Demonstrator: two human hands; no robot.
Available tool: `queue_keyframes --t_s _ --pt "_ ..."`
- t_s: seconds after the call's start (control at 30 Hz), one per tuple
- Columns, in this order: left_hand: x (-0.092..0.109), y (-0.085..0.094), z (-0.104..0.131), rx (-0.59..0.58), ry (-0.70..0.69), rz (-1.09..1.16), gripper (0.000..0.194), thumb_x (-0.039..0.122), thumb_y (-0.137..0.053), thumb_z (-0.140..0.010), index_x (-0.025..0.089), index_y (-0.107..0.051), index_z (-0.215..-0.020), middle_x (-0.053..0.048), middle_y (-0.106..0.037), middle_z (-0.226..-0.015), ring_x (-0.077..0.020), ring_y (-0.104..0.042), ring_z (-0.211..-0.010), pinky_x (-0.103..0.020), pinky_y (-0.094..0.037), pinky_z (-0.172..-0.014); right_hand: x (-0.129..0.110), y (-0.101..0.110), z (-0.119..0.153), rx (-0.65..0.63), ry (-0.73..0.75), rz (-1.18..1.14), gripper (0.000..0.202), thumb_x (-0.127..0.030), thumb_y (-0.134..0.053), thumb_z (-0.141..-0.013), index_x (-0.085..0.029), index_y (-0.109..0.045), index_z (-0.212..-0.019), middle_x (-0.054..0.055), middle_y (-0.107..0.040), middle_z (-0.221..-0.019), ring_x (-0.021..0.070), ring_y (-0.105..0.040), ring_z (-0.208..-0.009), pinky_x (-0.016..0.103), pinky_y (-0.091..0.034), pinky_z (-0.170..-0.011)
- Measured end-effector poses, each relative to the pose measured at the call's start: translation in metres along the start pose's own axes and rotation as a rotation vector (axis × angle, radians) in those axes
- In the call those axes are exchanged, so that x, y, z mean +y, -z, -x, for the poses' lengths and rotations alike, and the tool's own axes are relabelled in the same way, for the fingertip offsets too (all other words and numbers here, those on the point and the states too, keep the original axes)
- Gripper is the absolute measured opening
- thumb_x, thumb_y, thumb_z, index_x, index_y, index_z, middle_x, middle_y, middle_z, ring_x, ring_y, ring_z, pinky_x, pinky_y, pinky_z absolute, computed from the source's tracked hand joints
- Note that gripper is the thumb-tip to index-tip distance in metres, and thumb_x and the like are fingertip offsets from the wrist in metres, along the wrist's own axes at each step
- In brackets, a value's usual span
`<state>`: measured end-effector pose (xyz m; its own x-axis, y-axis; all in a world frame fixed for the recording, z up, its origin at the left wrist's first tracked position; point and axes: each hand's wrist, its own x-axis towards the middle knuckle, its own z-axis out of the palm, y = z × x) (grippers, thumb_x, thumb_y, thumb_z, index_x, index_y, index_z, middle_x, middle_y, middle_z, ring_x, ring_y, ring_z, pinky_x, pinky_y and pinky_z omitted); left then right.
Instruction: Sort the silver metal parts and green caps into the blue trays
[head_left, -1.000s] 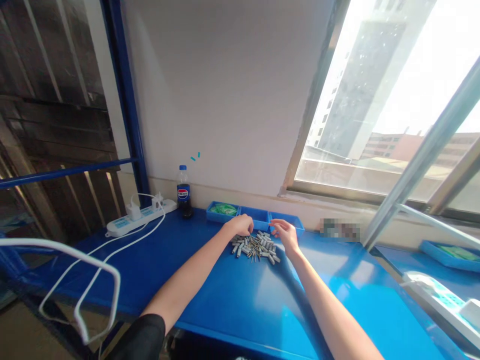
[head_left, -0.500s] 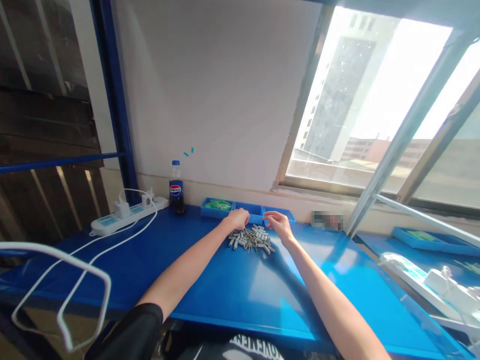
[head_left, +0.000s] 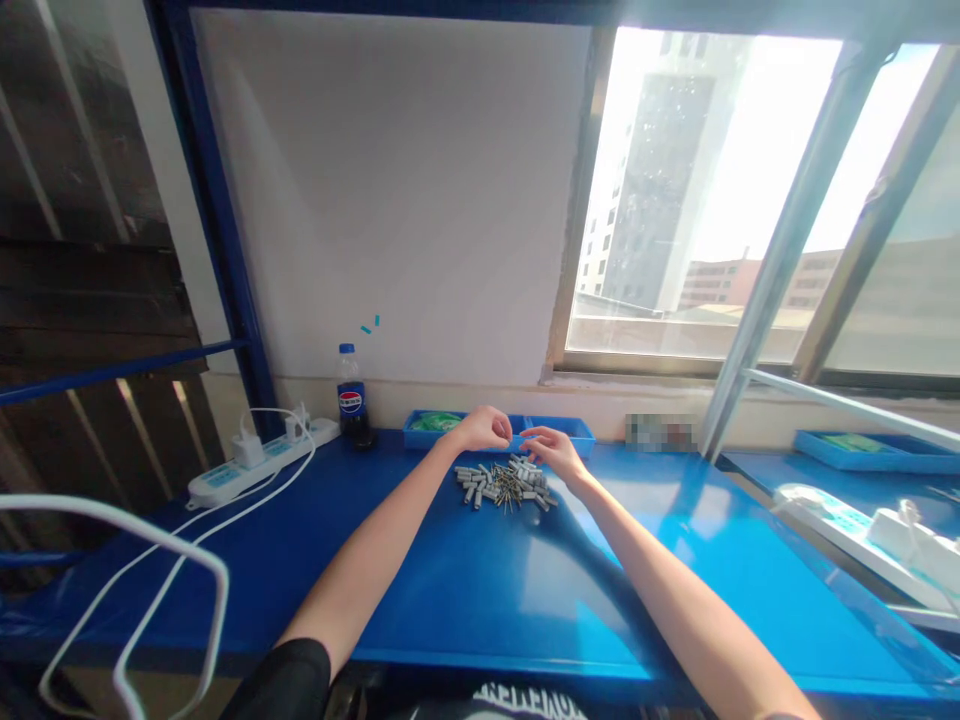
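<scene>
Head view: left hand point(head_left: 486, 430) curled, right point(head_left: 553, 450) loosely bent, any grip unclear to me; at their six o'clock, metal pieces point(head_left: 506, 483) lie heaped, anything finished indistinguishable.

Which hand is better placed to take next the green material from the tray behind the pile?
Left, I think: the left hand is closer to the green material; the right hand is farther across the tray.
</scene>
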<state>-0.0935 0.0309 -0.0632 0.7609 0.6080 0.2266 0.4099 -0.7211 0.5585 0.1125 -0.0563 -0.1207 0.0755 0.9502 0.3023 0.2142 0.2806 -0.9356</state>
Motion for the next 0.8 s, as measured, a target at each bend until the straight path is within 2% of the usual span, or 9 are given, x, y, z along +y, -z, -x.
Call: queue_keyframes --t_s 0.17,0.3,0.43,0.63,0.73,0.8 --pt "-0.005 -0.001 -0.001 0.024 -0.072 0.331 0.032 0.033 -0.085 -0.068 0.01 -0.078 -0.088 -0.009 -0.079 -0.083 -0.0199 -0.075 -0.079 -0.025 -0.056 -0.071 -0.007 -0.005 0.005 -0.089 -0.042 -0.084 0.043 -0.047 -0.081 -0.076 -0.019 -0.076 -0.108 0.006 -0.08 -0.087 0.0176 -0.069 -0.071 0.029 -0.052 -0.066" --pt "-0.01 -0.005 -0.002 0.01 -0.082 0.39 0.04 0.041 -0.089 -0.066 0.009 -0.078 -0.088 -0.01 -0.079 -0.082 -0.0204 -0.075 -0.078 -0.026 -0.056 -0.069 -0.01 -0.01 0.008 -0.108 -0.09 -0.246 0.043 -0.047 -0.088 -0.069 -0.019 -0.078 -0.1 0.006 -0.08 -0.089 0.0175 -0.07 -0.074 0.03 -0.055 -0.076" --pt "-0.014 -0.007 -0.003 -0.003 -0.077 0.388 0.04 0.042 -0.09 -0.066 0.009 -0.078 -0.087 -0.011 -0.079 -0.081 -0.0206 -0.075 -0.076 -0.026 -0.055 -0.068 -0.011 -0.012 0.008 -0.074 -0.124 -0.356 0.041 -0.043 -0.093 -0.064 -0.018 -0.08 -0.094 0.005 -0.079 -0.086 0.018 -0.071 -0.077 0.031 -0.057 -0.082" --pt "-0.011 -0.005 -0.002 -0.012 -0.057 0.216 0.035 0.04 -0.085 -0.071 0.012 -0.081 -0.092 -0.009 -0.08 -0.084 -0.0205 -0.075 -0.081 -0.024 -0.054 -0.069 -0.006 -0.01 0.005 -0.03 -0.134 -0.332 0.042 -0.044 -0.093 -0.064 -0.019 -0.081 -0.095 0.007 -0.08 -0.088 0.022 -0.074 -0.082 0.035 -0.059 -0.086" --pt "-0.009 -0.001 0.0 -0.033 -0.012 -0.027 0.036 0.042 -0.083 -0.075 0.014 -0.082 -0.099 -0.008 -0.08 -0.087 -0.0199 -0.075 -0.083 -0.023 -0.053 -0.07 0.0 -0.005 0.001 0.033 -0.121 -0.276 0.042 -0.045 -0.091 -0.064 -0.019 -0.081 -0.096 0.008 -0.081 -0.092 0.0245 -0.076 -0.083 0.038 -0.061 -0.085" --pt "-0.009 0.0 0.002 -0.083 0.027 -0.181 0.033 0.039 -0.082 -0.077 0.015 -0.083 -0.099 -0.008 -0.08 -0.088 -0.019 -0.074 -0.083 -0.023 -0.052 -0.07 0.003 0.001 -0.003 0.13 -0.091 -0.243 0.042 -0.046 -0.09 -0.064 -0.019 -0.081 -0.095 0.009 -0.081 -0.092 0.0262 -0.076 -0.084 0.039 -0.061 -0.085"
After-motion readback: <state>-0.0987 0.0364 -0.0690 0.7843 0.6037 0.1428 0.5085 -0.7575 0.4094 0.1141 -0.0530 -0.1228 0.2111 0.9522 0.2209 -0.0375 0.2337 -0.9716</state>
